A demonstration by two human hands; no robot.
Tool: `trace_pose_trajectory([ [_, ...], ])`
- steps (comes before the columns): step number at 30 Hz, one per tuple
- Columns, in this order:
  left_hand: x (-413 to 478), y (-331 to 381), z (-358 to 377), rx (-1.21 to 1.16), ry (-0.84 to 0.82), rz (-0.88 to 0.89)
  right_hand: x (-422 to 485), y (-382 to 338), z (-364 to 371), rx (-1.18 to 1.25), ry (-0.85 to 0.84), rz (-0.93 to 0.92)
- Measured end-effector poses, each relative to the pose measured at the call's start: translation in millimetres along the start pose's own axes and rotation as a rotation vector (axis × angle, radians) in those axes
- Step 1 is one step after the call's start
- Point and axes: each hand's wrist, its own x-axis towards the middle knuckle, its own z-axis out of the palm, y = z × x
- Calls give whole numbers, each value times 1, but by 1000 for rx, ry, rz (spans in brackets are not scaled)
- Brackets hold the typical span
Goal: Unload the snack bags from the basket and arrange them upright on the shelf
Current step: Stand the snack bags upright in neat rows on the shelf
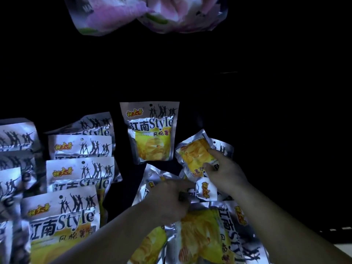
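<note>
Heaped bags [200, 239], left hand [167, 200] gripping, right hand [225, 173] pinching

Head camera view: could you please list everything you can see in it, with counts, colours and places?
rowed bags: several, exact count unclear, silver and yellow, standing in columns at the left.
lone bag: one, silver and yellow, upright at the centre.
tilted bag: one, silver and yellow, just right of the lone bag.
loose bags: a few, silver and yellow, lying overlapped at the bottom centre.
pink bags: seemingly two, pink and white with green, at the top edge.
left hand: one, fingers curled among the loose bags; grip unclear.
right hand: one, pinching the tilted bag.
</note>
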Motion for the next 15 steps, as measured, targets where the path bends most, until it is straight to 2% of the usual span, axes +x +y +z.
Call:
trace_pose_trajectory([
  [4,-1,-3,-2,-167,25,-99,-1,4,4,140,86,-73],
  [8,-3,4,-6,-272,60,-55,-5,-4,-9,-81,319,-263],
  [10,-1,8,-12,-268,219,34,-11,-14,-28,-240,428,-385],
  [12,3,13,-24,-197,438,193,-19,-28,-55,-333,446,-476],
  [13,4,17,-31,-157,498,259,-23,-34,-68,-349,431,-520],
  [15,7,28,-47,-25,507,330,-32,-48,-96,-376,348,-596],
])
